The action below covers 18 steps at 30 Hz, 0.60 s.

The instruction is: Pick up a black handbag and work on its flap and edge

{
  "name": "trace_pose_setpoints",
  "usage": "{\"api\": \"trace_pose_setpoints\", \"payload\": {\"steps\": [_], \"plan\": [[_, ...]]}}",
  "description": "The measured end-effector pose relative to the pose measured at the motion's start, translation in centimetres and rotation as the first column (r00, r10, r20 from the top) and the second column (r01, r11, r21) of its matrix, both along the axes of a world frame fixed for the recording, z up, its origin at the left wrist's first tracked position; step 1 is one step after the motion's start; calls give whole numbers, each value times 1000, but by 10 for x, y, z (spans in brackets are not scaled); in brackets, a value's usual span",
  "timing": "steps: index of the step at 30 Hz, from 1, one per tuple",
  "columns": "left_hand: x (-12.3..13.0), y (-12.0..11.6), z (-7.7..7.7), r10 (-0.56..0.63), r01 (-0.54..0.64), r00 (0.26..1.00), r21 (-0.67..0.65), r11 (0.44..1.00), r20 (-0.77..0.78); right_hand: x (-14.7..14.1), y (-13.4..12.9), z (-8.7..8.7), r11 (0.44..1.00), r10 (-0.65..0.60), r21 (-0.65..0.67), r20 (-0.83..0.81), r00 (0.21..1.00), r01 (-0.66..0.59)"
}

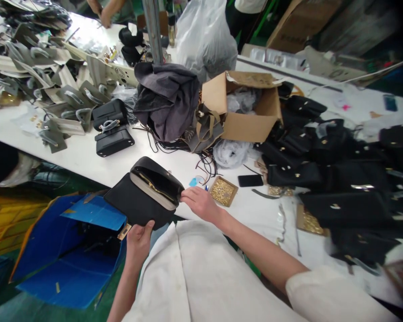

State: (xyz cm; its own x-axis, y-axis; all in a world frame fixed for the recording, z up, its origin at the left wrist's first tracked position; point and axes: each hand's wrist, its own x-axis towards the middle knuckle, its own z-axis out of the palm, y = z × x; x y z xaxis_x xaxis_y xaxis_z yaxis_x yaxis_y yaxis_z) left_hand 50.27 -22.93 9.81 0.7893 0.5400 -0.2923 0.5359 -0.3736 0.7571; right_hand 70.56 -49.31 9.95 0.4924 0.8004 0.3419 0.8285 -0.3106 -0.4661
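A black handbag [129, 201] is held in front of my body at the table's near edge, its flap folded open toward me. A beige-edged opening with a gold zip shows inside it. My left hand [139, 239] is closed on the flap's near edge, the thumb on top, beside a gold clasp plate [124, 231]. My right hand [199, 202] grips the bag's right end with the fingers closed. Just right of that hand lies a small tray of gold hardware bits [223, 191].
Below the table on the left stands a blue bin [67, 286] with a yellow crate [13, 214] behind. A cardboard box [251, 127], dark cloth [168, 96] and phone [250, 180] lie ahead. Black bags [349, 203] pile up at right, grey pieces [67, 85] at left. Another person's hands [106, 15] show far back.
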Motion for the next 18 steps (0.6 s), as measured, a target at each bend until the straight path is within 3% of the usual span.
{"api": "trace_pose_setpoints", "payload": {"steps": [8,14,18], "plan": [[4,-10,0,17,-18,1000,-9,1000,-5,-2,-12,-1,984,19,179,-80,997,-4],[-6,-11,-11,-14,14,1000,13,1000,-6,-6,-17,2,980,26,196,21,999,-30],[-9,-10,-13,2,-2,1000,14,1000,2,-8,-18,-1,986,29,166,1,1000,-29]]}}
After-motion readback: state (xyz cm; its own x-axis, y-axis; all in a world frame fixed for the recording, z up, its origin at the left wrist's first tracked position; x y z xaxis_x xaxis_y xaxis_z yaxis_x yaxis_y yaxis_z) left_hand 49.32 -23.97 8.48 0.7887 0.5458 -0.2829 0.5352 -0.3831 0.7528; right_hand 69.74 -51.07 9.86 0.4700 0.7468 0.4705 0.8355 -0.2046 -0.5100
